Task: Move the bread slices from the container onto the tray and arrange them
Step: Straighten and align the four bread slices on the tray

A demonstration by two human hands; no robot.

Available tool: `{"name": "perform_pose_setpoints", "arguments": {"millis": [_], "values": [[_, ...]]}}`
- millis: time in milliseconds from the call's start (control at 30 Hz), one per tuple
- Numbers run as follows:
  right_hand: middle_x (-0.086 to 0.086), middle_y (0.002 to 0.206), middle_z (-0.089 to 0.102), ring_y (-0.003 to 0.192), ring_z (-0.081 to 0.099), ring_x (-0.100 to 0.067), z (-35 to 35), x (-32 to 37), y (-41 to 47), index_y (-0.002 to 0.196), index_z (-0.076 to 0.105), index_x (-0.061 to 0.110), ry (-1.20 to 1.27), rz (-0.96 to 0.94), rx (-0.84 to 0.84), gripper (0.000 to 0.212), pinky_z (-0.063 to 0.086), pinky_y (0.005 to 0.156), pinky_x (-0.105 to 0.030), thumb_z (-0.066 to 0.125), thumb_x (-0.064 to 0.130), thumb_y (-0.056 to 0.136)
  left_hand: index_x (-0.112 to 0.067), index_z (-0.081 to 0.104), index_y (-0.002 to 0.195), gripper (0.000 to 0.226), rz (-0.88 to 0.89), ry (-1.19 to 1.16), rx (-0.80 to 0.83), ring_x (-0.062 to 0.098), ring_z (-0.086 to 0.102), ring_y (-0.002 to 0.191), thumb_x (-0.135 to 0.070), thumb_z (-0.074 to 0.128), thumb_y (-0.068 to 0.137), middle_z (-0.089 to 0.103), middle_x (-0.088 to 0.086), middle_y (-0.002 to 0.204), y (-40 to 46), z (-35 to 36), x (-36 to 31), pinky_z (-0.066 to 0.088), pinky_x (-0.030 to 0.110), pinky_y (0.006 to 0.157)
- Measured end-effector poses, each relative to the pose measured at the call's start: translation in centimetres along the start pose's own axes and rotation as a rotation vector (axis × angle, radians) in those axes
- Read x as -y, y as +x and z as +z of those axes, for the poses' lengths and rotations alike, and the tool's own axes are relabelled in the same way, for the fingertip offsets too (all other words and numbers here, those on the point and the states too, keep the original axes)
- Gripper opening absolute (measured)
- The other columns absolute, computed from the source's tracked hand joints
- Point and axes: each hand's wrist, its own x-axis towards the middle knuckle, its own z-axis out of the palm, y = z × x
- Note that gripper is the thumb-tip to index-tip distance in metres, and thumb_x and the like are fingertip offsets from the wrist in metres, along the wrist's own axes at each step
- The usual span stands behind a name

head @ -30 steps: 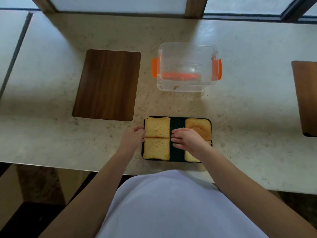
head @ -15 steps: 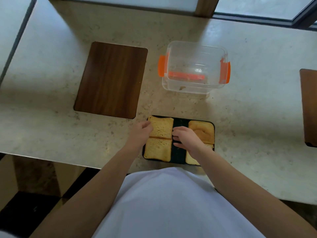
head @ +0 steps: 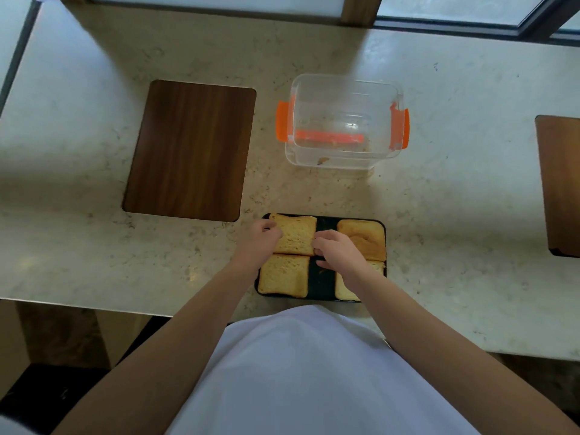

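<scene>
A black tray lies at the counter's near edge with several bread slices on it. The far-left slice sits slightly turned, and both hands pinch it: my left hand on its left edge, my right hand on its right edge. A near-left slice lies flat below it. A far-right slice lies beside my right hand, and a near-right slice is partly hidden under my right wrist. The clear container with orange clips stands behind the tray and holds only crumbs.
A dark wooden board lies flat to the left of the container. Another wooden board reaches in from the right edge. The pale stone counter ends just in front of my body; a window frame runs along the back.
Both hands have moved up from the seam between the two left slices onto the far-left slice, which is now slightly rotated. The camera view has shifted a little.
</scene>
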Motion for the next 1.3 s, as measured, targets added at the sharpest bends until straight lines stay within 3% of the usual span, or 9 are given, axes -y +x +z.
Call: {"name": "perform_pose_setpoints", "arguments": {"millis": [133,233,400,633,800,967,1133,1233,1300], "values": [[0.0,0.116,0.062,0.099,0.062,-0.014,-0.4,-0.2,0.0,0.139,0.055,0.017,-0.037,-0.011,-0.034,0.045,0.057,0.093,-0.04,0.055,0.025,0.095,-0.02,0.056,0.136,0.046,0.013,0.01,0.02,0.014,0.052,0.11,-0.03,0.058,0.091,0.056,-0.001,0.126,-0.3,0.8,-0.1,0.04,0.028,0.078],[0.001,0.119,0.061,0.098,0.061,-0.013,-0.7,-0.4,0.0,0.14,0.055,0.017,-0.056,-0.016,-0.043,0.045,0.058,0.092,-0.039,0.056,0.025,0.095,-0.021,0.056,0.135,0.045,0.02,0.0,0.042,0.01,0.053,0.104,-0.03,0.058,0.091,0.057,-0.003,0.122,-0.6,1.1,0.0,0.039,0.021,0.068],[0.001,0.124,0.06,0.1,0.06,-0.011,-0.7,-0.4,0.0,0.14,0.055,0.017,-0.069,-0.024,-0.033,0.046,0.057,0.093,-0.038,0.056,0.025,0.094,-0.022,0.057,0.134,0.043,0.013,-0.014,0.032,0.002,0.052,0.096,-0.031,0.058,0.092,0.057,-0.005,0.118,-0.6,1.1,0.1,0.039,0.021,0.067],[0.0,0.107,0.064,0.096,0.062,-0.016,0.0,0.1,-0.1,0.138,0.056,0.018,-0.082,-0.014,-0.02,0.046,0.057,0.095,-0.044,0.055,0.026,0.092,-0.02,0.056,0.136,0.044,-0.011,-0.035,-0.006,0.016,0.053,0.113,-0.03,0.058,0.093,0.056,-0.004,0.125,-0.6,0.5,0.3,0.044,0.032,0.083],[-0.001,0.124,0.061,0.098,0.061,-0.014,0.1,0.1,-0.1,0.138,0.056,0.018,-0.082,-0.016,-0.015,0.048,0.056,0.097,-0.043,0.057,0.028,0.092,-0.018,0.056,0.136,0.044,-0.007,-0.034,-0.01,0.016,0.053,0.112,-0.028,0.057,0.093,0.057,-0.003,0.126,-0.8,0.4,0.2,0.045,0.029,0.078],[0.0,0.125,0.061,0.1,0.061,-0.013,0.5,0.2,0.0,0.138,0.056,0.019,-0.071,-0.007,-0.009,0.048,0.055,0.097,-0.043,0.057,0.03,0.092,-0.019,0.054,0.138,0.048,0.001,0.019,-0.005,0.015,0.051,0.115,-0.03,0.056,0.092,0.056,-0.002,0.132,-1.0,0.4,0.1,0.042,0.033,0.09],[0.003,0.11,0.062,0.097,0.06,-0.012,0.6,-0.4,-0.3,0.138,0.055,0.02,-0.059,0.013,-0.014,0.045,0.058,0.086,-0.037,0.057,0.027,0.093,-0.017,0.051,0.14,0.05,0.003,0.073,0.006,0.013,0.051,0.109,-0.032,0.056,0.093,0.055,0.001,0.135,-1.4,0.0,0.4,0.039,0.031,0.085],[0.003,0.103,0.06,0.096,0.058,-0.01,0.8,-0.7,-0.6,0.141,0.049,0.023,-0.012,0.073,-0.013,0.049,0.06,0.077,-0.035,0.06,0.025,0.093,-0.016,0.047,0.142,0.053,-0.023,0.14,-0.004,0.006,0.053,0.09,-0.033,0.056,0.093,0.058,-0.008,0.111,-1.9,-0.3,1.2,0.041,0.028,0.072],[0.002,0.102,0.058,0.098,0.058,-0.012,0.9,-0.9,-0.8,0.144,0.042,0.021,-0.002,0.099,-0.015,0.054,0.062,0.078,-0.037,0.061,0.026,0.094,-0.017,0.044,0.144,0.056,-0.05,0.158,0.001,0.006,0.053,0.091,-0.036,0.056,0.093,0.056,-0.01,0.111,-2.2,-0.4,1.6,0.041,0.03,0.077]]}}
